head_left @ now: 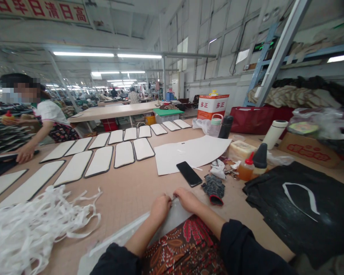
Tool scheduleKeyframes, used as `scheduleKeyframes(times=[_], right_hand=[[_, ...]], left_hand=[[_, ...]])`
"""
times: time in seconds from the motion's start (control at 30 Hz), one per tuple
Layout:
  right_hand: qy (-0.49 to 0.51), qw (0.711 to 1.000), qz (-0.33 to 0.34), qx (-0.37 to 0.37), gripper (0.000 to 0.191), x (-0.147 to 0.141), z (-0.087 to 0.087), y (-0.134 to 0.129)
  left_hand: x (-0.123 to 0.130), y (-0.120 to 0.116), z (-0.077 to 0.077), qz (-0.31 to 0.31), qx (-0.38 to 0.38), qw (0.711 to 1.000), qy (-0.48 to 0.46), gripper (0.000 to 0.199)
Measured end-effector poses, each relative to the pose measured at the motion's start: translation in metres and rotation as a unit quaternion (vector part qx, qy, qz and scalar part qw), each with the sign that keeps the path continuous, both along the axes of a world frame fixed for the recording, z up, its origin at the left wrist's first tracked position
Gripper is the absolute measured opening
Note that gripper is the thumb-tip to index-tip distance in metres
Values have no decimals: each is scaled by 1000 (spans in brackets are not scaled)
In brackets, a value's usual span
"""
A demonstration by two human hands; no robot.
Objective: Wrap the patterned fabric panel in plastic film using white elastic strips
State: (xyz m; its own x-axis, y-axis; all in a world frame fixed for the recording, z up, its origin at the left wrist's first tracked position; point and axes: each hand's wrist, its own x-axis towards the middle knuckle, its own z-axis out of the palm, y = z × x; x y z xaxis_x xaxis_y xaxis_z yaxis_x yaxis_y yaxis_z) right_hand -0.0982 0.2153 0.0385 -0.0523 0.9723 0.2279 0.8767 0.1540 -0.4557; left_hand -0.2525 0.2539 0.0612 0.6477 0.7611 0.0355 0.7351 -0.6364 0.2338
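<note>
Close together at the table's near side, my left hand [160, 208] and my right hand [186, 199] both have their fingers curled into a pinch. Whatever lies between the fingertips is too small to make out. Under my wrists is a pale translucent sheet [172, 223], with a white strip [120, 233] on it by my left forearm. Beyond my right hand lie a black phone [189, 173] and a grey knitted glove [213, 187] with a red-edged cuff. To the left spreads a tangled heap of white strips [40, 229].
Rows of white panels with dark edges [124, 154] cover the table's far left, where another person [50, 118] leans in. A large white sheet [189, 152] lies ahead. Glue bottles [245, 168], a white flask [272, 135] and black cloth [304, 206] are at right.
</note>
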Motion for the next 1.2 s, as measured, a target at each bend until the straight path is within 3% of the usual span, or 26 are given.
scheduleKeyframes(times=[0.13, 0.33, 0.57, 0.77, 0.9, 1.07, 1.2], right_hand=[[-31, 999, 30, 13, 32, -3, 0, -5], [-140, 988, 59, 21, 25, -12, 5, -19], [-208, 974, 88, 23, 22, -17, 9, -25], [-223, 968, 113, 31, 23, -17, 11, -31], [-232, 967, 103, 7, 24, -20, 20, -28], [-252, 964, 82, -35, 23, -65, 33, -12], [-216, 965, 146, 4, 26, -121, 27, -11]], left_hand=[[5, -5, -7, -25, 38, 999, 1, 26], [-14, -11, -7, -90, 99, 989, 64, 27], [-65, -14, 0, -102, 106, 982, 115, 25], [-119, -8, 0, -72, 59, 992, 85, 24], [-142, 1, 3, -42, 23, 998, 46, 16], [-141, 1, 4, -9, 35, 998, 48, 14], [-136, -9, 1, -25, 82, 993, 84, 20]])
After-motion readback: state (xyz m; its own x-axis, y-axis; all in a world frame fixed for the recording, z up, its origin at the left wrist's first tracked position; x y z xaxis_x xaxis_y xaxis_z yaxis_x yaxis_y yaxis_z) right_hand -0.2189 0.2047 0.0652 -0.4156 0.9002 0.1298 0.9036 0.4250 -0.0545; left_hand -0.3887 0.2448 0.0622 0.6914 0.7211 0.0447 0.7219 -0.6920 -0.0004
